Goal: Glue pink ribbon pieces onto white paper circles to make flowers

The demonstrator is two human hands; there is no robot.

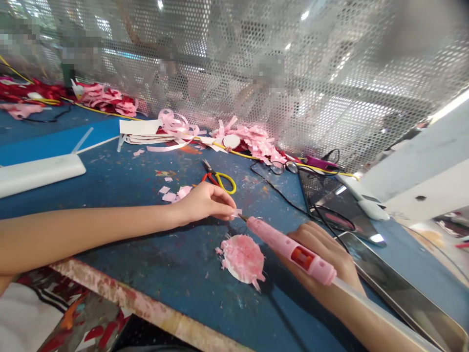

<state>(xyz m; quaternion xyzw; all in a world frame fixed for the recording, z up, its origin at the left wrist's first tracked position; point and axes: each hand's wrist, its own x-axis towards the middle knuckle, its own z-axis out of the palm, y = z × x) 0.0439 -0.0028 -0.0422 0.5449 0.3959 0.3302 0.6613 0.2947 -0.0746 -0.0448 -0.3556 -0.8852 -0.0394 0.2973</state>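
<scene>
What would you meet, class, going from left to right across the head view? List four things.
Long rounded white bar, stack of off-white rectangular sheets, red-and-yellow-handled metal scissors, pink pen-shaped glue gun in the right hand.

Back of desk point(157, 264): perforated metal screen point(322, 61), people point(269, 73) behind it, blurred. Yellow cord point(106, 112) runs along its foot. Right side: round-rimmed glasses point(292, 167) near a purple item point(318, 163), can't tell what. Black cable point(280, 192) trails across. Dark glossy panel point(403, 293) lies near the right edge. Left side: long white block point(42, 173) in front of bright blue sheet point(47, 142)
</scene>
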